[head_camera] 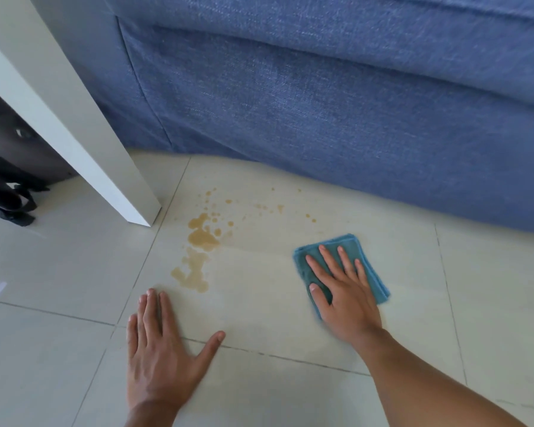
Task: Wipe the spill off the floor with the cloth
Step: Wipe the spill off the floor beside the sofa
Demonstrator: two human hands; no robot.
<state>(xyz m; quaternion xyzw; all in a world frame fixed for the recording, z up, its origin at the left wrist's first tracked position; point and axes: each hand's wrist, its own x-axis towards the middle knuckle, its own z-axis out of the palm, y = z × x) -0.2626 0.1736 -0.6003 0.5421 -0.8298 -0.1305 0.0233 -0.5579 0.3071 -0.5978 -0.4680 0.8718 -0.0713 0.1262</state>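
A brown spill (199,238) lies on the pale floor tiles (259,303) in puddles, with small droplets scattered to its right toward the sofa. A folded teal cloth (361,257) lies flat on the floor to the right of the spill. My right hand (342,288) presses down on the cloth with fingers spread, covering its near half. My left hand (161,343) rests flat on the bare tile just below the spill, fingers spread, holding nothing. A faint wet streak runs from the puddles toward the cloth.
A blue fabric sofa (321,103) fills the back and right, its base meeting the floor just beyond the droplets. A white furniture leg (84,131) stands left of the spill. A dark bag with straps (10,180) sits behind it at far left.
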